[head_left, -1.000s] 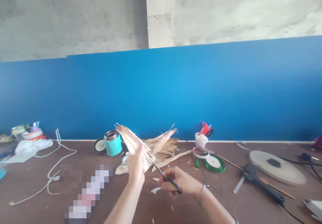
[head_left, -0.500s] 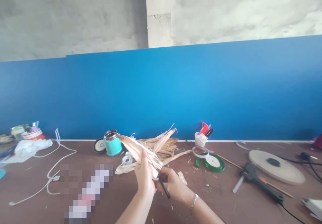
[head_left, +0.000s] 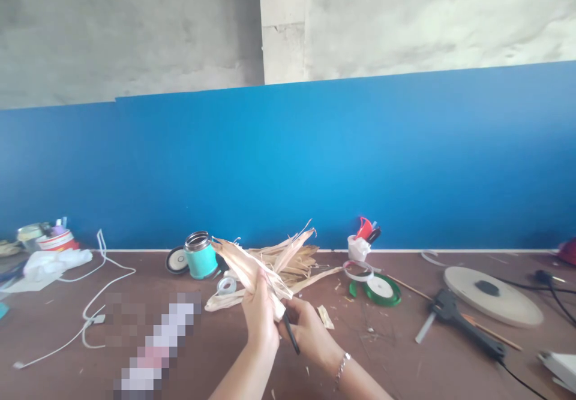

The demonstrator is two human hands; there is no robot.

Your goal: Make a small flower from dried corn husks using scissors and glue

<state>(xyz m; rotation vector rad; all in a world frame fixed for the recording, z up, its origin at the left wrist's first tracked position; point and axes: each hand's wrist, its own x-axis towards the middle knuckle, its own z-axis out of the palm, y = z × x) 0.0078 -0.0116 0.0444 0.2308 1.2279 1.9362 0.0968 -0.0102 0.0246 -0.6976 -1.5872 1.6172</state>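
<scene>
My left hand (head_left: pixel 261 316) is closed around a dry, pale corn husk (head_left: pixel 238 263), which slants up and left with its brown tip near a turquoise flask. My right hand (head_left: pixel 306 329) sits close beside it, gripping black-handled scissors (head_left: pixel 291 331) at the lower end of the husk. One dark handle sticks out below the fingers; the blades are mostly hidden by the husk and hands. Behind both hands a heap of dry corn husks (head_left: pixel 297 257) lies on the brown table (head_left: pixel 360 364).
The open turquoise flask (head_left: pixel 201 261) and its lid (head_left: pixel 177 260) stand left of the heap. To the right are green ribbon (head_left: pixel 390 292), a white cup of pens (head_left: pixel 358 247), a black glue gun (head_left: pixel 468 325) and a round disc (head_left: pixel 513 304). White cable (head_left: pixel 92 310) trails at left.
My right hand and the scissors have shifted slightly left, and the handle has turned a little. The left hand keeps hold of the husk almost in place.
</scene>
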